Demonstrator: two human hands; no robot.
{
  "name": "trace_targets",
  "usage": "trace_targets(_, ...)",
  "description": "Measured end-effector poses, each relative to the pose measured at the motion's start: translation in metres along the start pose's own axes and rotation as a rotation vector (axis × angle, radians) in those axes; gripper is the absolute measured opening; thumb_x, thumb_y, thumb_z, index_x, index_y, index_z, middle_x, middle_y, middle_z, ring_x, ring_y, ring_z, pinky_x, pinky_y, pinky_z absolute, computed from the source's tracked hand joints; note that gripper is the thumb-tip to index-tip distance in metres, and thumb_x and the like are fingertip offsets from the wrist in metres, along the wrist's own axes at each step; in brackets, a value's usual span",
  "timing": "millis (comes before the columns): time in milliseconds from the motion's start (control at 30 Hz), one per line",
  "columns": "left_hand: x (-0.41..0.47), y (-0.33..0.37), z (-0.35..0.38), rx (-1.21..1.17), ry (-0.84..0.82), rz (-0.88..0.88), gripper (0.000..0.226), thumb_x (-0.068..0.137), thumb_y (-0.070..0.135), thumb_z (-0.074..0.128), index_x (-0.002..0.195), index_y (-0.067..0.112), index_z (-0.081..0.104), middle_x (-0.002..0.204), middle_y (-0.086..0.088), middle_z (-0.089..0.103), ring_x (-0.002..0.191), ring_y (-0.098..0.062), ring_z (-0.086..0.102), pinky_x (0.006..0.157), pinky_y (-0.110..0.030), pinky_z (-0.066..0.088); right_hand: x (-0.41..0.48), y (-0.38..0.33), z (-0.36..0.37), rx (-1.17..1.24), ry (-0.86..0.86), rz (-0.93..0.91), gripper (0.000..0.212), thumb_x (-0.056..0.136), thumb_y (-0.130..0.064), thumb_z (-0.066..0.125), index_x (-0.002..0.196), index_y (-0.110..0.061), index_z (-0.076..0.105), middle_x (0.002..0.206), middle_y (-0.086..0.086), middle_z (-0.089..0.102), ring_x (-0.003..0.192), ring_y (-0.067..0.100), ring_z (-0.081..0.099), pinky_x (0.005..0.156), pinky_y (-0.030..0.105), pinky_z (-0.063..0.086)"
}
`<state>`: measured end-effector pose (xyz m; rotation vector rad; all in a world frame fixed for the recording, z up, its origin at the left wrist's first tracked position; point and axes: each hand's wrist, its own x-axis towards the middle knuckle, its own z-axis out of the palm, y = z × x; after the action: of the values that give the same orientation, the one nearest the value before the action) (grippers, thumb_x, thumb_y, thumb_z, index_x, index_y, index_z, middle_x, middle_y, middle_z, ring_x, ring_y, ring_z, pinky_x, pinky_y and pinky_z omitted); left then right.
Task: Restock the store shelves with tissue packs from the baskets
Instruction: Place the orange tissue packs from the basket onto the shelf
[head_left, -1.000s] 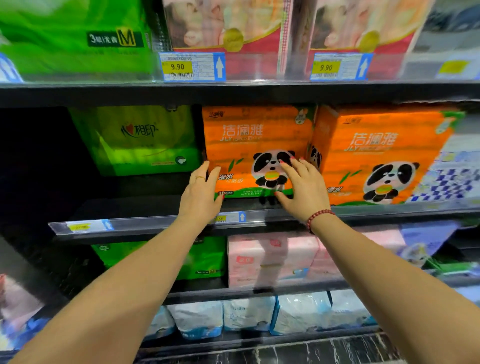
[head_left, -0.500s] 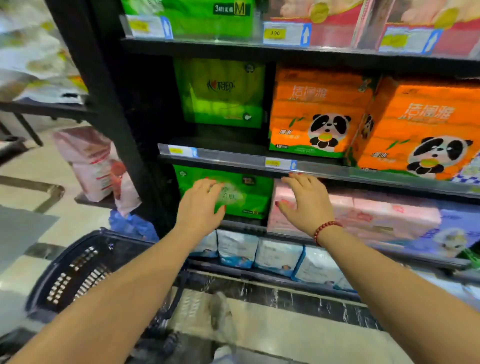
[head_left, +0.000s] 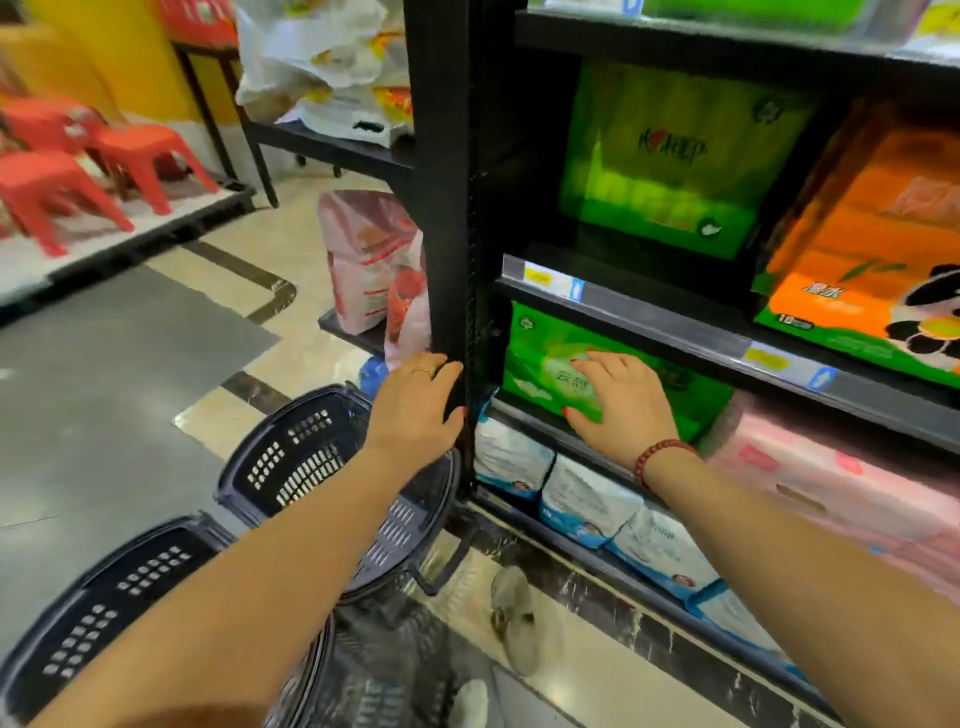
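My left hand (head_left: 415, 410) hangs in front of the black shelf upright (head_left: 447, 208), fingers relaxed, holding nothing. My right hand (head_left: 618, 405) is spread in front of a green tissue pack (head_left: 545, 358) on the lower shelf, and it holds nothing. Above sit a larger green pack (head_left: 670, 156) and an orange panda pack (head_left: 857, 249). Two dark plastic baskets stand on the floor at lower left, the nearer basket (head_left: 104, 597) under my left arm and the farther basket (head_left: 306, 457) beside the shelf; both look empty where visible.
Pink tissue packs (head_left: 841, 483) and white-blue packs (head_left: 592, 499) fill the lower shelves. Red plastic stools (head_left: 78, 156) stand on a platform at far left. A pink-white bag (head_left: 369, 260) leans left of the upright. Grey floor lies open to the left.
Both hands dropped from the orange panda pack on the middle shelf to the lower shelf level. My view swung down and left, bringing the two baskets into sight.
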<state>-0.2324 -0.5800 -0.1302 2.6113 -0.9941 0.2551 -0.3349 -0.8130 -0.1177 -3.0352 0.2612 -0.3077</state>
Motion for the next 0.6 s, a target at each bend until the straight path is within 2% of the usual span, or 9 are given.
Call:
trace_targets(167, 0.019, -0.023, 0.009, 0.001, 0.013, -0.022, 0.052, 0.076, 0.02, 0.075, 0.122, 0.0, 0.061, 0.117, -0.02, 0.062, 0.109, -0.039, 0.057, 0.086, -0.048, 0.05, 0.045, -0.007, 0.026, 0.016, -0.058, -0.031, 0.06, 0.085, -0.045, 0.06, 0.138, -0.02, 0.046, 0.146, 0.003, 0.043, 0.132, 0.025, 0.036, 0.111, 0.036, 0.024)
trace_targets(367, 0.049, -0.027, 0.021, 0.055, -0.048, -0.112, 0.054, 0.078, 0.025, 0.071, 0.127, 0.006, 0.057, 0.122, -0.015, 0.06, 0.114, -0.036, 0.053, 0.091, -0.045, 0.047, 0.089, 0.0, 0.047, 0.086, -0.095, -0.076, 0.059, 0.085, -0.045, 0.059, 0.138, -0.022, 0.045, 0.145, 0.001, 0.043, 0.133, 0.023, 0.035, 0.112, 0.037, 0.026)
trace_targets(600, 0.077, -0.009, 0.036, 0.092, 0.0, -0.312, 0.052, 0.078, 0.023, 0.071, 0.127, 0.008, 0.057, 0.123, -0.016, 0.06, 0.116, -0.037, 0.051, 0.089, -0.045, 0.047, 0.147, 0.025, 0.059, 0.153, -0.149, -0.278, 0.059, 0.086, -0.045, 0.059, 0.138, -0.022, 0.045, 0.147, 0.002, 0.042, 0.135, 0.023, 0.033, 0.112, 0.037, 0.023)
